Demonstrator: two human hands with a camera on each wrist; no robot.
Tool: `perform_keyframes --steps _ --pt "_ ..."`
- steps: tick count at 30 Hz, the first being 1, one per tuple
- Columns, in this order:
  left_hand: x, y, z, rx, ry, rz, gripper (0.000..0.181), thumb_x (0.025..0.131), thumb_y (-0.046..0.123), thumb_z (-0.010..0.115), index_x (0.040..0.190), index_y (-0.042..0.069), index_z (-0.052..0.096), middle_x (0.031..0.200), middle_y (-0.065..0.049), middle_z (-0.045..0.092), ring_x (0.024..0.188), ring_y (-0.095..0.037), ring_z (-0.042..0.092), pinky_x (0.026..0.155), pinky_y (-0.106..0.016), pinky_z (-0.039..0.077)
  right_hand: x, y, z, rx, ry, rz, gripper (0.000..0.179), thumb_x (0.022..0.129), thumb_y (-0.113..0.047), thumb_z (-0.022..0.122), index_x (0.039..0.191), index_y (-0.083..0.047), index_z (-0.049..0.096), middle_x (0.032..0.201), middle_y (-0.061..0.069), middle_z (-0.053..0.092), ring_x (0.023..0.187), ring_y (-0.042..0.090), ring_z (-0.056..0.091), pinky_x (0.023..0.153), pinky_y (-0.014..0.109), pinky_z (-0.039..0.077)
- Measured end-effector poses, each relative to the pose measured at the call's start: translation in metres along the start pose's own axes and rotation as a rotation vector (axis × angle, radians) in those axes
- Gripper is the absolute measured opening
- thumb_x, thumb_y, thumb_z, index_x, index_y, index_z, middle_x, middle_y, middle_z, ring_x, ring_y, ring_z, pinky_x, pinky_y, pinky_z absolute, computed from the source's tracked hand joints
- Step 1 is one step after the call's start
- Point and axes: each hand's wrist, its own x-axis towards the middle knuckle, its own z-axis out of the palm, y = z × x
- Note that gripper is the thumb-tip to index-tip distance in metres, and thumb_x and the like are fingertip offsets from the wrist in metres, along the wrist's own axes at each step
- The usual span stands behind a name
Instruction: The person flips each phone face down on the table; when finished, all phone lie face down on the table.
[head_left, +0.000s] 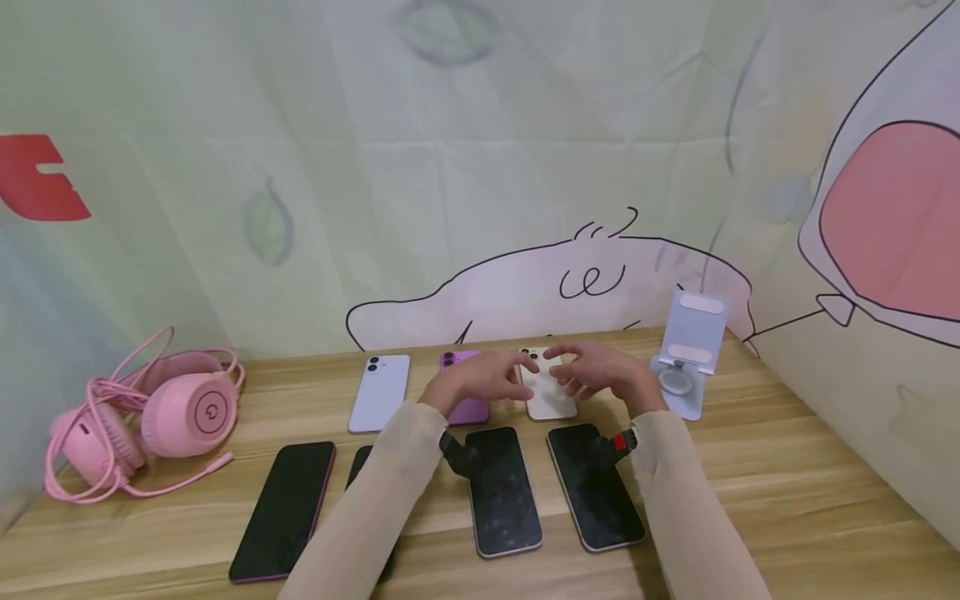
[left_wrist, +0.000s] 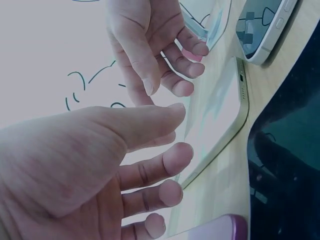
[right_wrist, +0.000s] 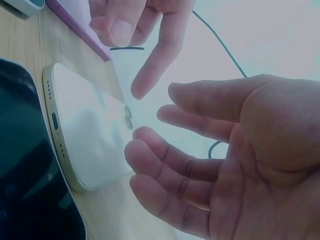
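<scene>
A white phone (head_left: 550, 395) lies back side up at the rear of the table, its camera lenses toward the wall. Above it hover both hands, facing each other with a gap between. My left hand (head_left: 483, 379) comes in from the left, fingers loosely bent, nothing in them. From the right, my right hand (head_left: 600, 369) hangs over the phone's edge, its fingers also relaxed and holding nothing. Both wrist views show the white phone (right_wrist: 90, 130) lying apart from the fingertips. A purple phone (head_left: 471, 412) is partly hidden behind the left hand.
Dark-screened phones (head_left: 504, 492) lie in a front row, one mostly hidden under the left sleeve (head_left: 375, 508). A lavender phone (head_left: 380, 393) lies at the back left. Pink headphones (head_left: 191, 414) with a coiled cable sit far left. A pale folding stand (head_left: 693, 333) stands at the right.
</scene>
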Motion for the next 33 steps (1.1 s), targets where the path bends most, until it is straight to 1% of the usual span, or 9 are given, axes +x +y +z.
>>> perform_keyframes --steps 4,9,15,19,21,26,29,33 --pt "-0.007 -0.001 -0.003 0.017 0.007 -0.007 0.046 0.097 0.025 0.067 0.140 0.011 0.055 0.109 -0.007 0.067 0.094 -0.018 0.063 0.082 -0.035 0.053 0.000 -0.007 0.006 -0.007 -0.015 -0.010 0.045 0.101 -0.022 0.058 0.143 -0.009 0.050 0.118 0.020 0.064 0.094 0.030 0.064 0.082 0.039 0.056" --pt "-0.021 -0.004 -0.008 0.078 0.024 -0.005 0.044 0.098 0.027 0.066 0.138 0.012 0.056 0.111 -0.009 0.069 0.097 -0.018 0.066 0.085 -0.037 0.053 0.001 -0.016 0.016 -0.024 -0.044 -0.035 0.043 0.101 -0.021 0.058 0.142 -0.008 0.051 0.111 0.017 0.066 0.092 0.027 0.065 0.080 0.038 0.056" --pt "-0.036 -0.012 -0.013 0.120 0.035 -0.014 0.044 0.098 0.028 0.066 0.138 0.012 0.056 0.119 -0.010 0.067 0.101 -0.020 0.066 0.087 -0.039 0.053 0.003 -0.027 0.026 -0.052 -0.082 -0.083 0.043 0.102 -0.023 0.056 0.141 -0.006 0.051 0.103 0.014 0.066 0.089 0.025 0.065 0.077 0.036 0.056" --pt "-0.048 -0.018 -0.017 0.141 0.046 -0.023 0.045 0.097 0.027 0.066 0.138 0.009 0.056 0.115 -0.009 0.066 0.097 -0.018 0.064 0.086 -0.038 0.052 0.001 -0.035 0.031 -0.056 -0.099 -0.115 0.043 0.103 -0.022 0.055 0.142 -0.003 0.050 0.101 0.016 0.066 0.087 0.026 0.065 0.076 0.037 0.055" --pt "-0.054 -0.020 -0.018 0.150 0.046 -0.037 0.045 0.097 0.027 0.067 0.138 0.009 0.057 0.113 -0.008 0.066 0.096 -0.017 0.063 0.085 -0.036 0.052 0.001 -0.039 0.035 -0.054 -0.107 -0.129 0.044 0.103 -0.021 0.055 0.142 -0.001 0.050 0.101 0.018 0.066 0.086 0.026 0.065 0.075 0.037 0.056" --pt "-0.070 -0.025 -0.022 0.152 0.041 -0.082 0.043 0.097 0.027 0.067 0.136 0.010 0.059 0.108 -0.007 0.068 0.095 -0.017 0.064 0.083 -0.036 0.053 0.002 -0.047 0.045 -0.030 -0.122 -0.115 0.041 0.103 -0.020 0.054 0.141 -0.003 0.051 0.101 0.018 0.067 0.088 0.028 0.065 0.076 0.037 0.056" --pt "-0.080 -0.028 -0.024 0.135 0.050 -0.086 0.043 0.096 0.025 0.068 0.135 0.009 0.059 0.107 -0.007 0.069 0.094 -0.018 0.064 0.082 -0.036 0.054 0.002 -0.052 0.052 -0.009 -0.133 -0.111 0.041 0.104 -0.021 0.054 0.141 -0.005 0.052 0.102 0.017 0.067 0.089 0.028 0.065 0.077 0.039 0.055" --pt "-0.091 -0.032 -0.026 0.128 0.052 -0.086 0.044 0.096 0.025 0.068 0.135 0.008 0.059 0.103 -0.006 0.069 0.087 -0.018 0.064 0.078 -0.034 0.054 0.003 -0.059 0.060 0.000 -0.151 -0.139 0.041 0.104 -0.020 0.054 0.141 -0.004 0.052 0.098 0.017 0.067 0.085 0.027 0.065 0.074 0.039 0.055"
